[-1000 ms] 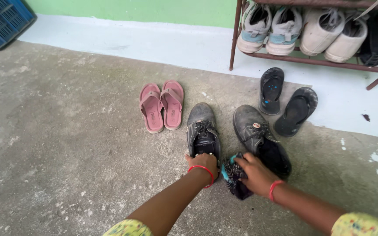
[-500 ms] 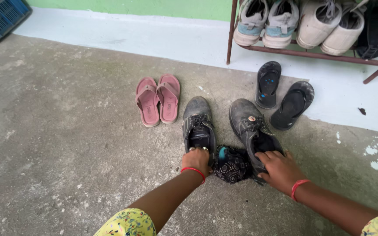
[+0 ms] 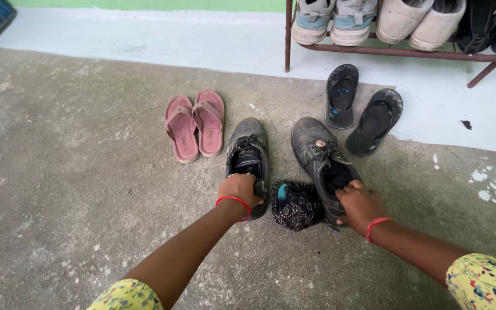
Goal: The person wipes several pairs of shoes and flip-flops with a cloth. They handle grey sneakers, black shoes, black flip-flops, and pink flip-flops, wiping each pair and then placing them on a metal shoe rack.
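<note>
The left hand (image 3: 240,191) grips the heel of the left black lace-up shoe (image 3: 248,158), fingers curled over the collar. The right hand (image 3: 359,204) closes on the heel opening of the right black lace-up shoe (image 3: 320,161). Both shoes stand on the concrete floor (image 3: 76,172), toes away from the person. A dark patterned cloth (image 3: 295,205) lies between the heels, just beside both hands.

Yellow floral sleeves (image 3: 480,281), apparently red thread wristbands (image 3: 233,201).

right hand (image 3: 360,204) off the cloth (image 3: 295,205), now gripping right shoe (image 3: 324,166) heel, cloth lying between the shoes at frame centre
</note>
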